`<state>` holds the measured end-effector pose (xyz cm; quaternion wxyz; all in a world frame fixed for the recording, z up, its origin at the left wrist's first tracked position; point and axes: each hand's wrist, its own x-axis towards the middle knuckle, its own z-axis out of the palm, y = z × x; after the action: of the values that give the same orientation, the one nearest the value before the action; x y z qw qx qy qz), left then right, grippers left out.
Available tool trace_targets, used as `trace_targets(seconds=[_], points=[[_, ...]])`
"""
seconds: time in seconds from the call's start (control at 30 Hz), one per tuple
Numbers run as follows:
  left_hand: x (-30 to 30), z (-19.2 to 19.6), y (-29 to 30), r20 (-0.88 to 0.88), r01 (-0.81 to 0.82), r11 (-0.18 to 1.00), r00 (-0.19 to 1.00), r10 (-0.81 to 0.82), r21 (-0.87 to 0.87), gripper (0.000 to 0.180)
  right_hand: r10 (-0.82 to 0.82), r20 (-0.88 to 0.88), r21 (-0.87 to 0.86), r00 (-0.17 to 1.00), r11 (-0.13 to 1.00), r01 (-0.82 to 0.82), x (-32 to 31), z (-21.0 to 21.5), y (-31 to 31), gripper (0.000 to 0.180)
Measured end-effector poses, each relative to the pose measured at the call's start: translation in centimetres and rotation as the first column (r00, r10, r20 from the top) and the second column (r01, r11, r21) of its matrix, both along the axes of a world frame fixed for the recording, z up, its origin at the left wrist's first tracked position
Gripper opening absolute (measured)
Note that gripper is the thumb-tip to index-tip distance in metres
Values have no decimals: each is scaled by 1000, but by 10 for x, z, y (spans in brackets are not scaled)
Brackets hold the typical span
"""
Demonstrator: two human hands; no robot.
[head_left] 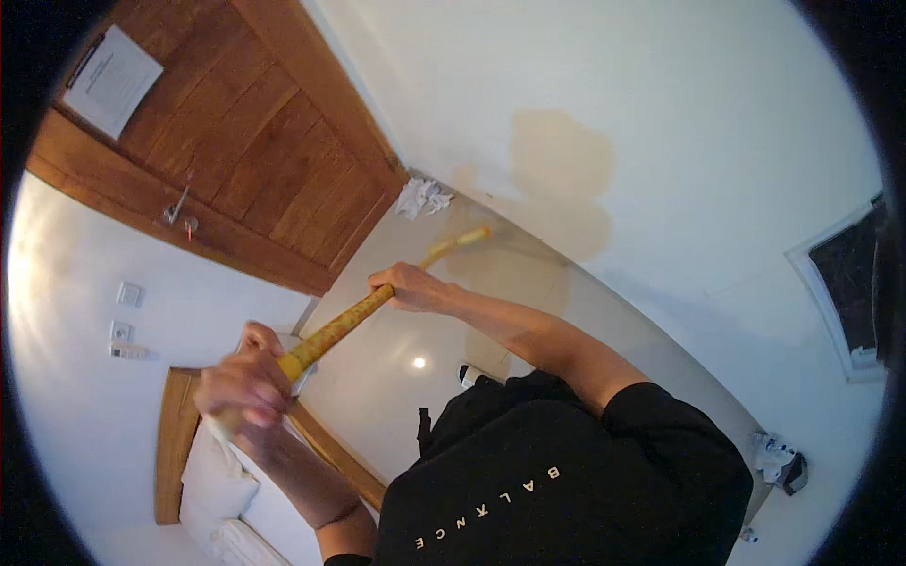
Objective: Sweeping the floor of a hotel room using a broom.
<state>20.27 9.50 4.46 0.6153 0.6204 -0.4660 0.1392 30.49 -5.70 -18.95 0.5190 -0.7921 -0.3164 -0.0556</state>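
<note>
The left hand (247,382), blurred, was curled round a long mottled yellow pole (340,328) close to its near end, and the right hand (408,286) was closed round it further along. The wide spacing probably gave leverage, the left hand steering the butt while the right bore the weight and served as a pivot. The pole slanted across, in front of the body, its paler far end reaching out over the floor (363,382) toward the edge along the white wall (679,113); whether it touched down, I could not tell. Beyond, crumpled white material (422,198) lay in the floor's corner by the wooden door (274,156), perhaps pushed there to stay out of the way. A clipboard (115,83) was on the door, presumably for easy reading.
</note>
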Motion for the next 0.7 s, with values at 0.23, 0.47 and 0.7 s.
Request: trace_targets(seconds=[0.23, 0.47, 0.7], points=[[2, 45, -136, -111, 236, 966, 963, -246, -102, 24, -232, -208, 112, 950, 960, 259, -89, 36, -122, 10], [-23, 39, -298, -286, 243, 969, 933, -220, 48, 44, -631, -228, 203, 741, 714, 670, -139, 23, -264, 10], [-33, -11, -395, -307, 416, 901, 879, -364, 123, 81, -739, -319, 111, 593, 592, 798, -171, 18, -362, 10]])
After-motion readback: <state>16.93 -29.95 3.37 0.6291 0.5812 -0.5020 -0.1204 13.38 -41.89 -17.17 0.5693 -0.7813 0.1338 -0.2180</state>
